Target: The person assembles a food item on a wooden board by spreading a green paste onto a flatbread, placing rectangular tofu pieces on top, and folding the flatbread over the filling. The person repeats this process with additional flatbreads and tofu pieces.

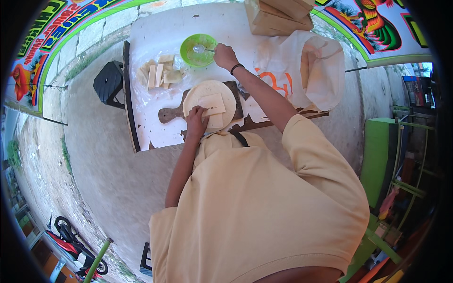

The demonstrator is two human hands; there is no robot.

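My right hand point(226, 57) is closed round the handle of a spoon point(200, 48), its bowl end over the light green bowl point(186, 54). A pale paste coats the inside of that bowl. Nearer to me, a dark wooden paddle board point(171, 114) lies under a pale round disc point(197, 92). On the disc rest thin, pale square wrapper sheets point(213, 102), partly overlapping, with small brown bits on the upper one. My left hand point(197, 121) pinches at the upper sheet's left side, fingers bent together; its fingertips are partly hidden.
Cut pale strips and folded pieces point(160, 73) lie on clear plastic left of the bowl. Brown boxes point(278, 20) stand at the far right of the white table point(155, 28); a whitish plastic bag point(322, 70) lies nearer. A black stool point(108, 81) stands by the left edge.
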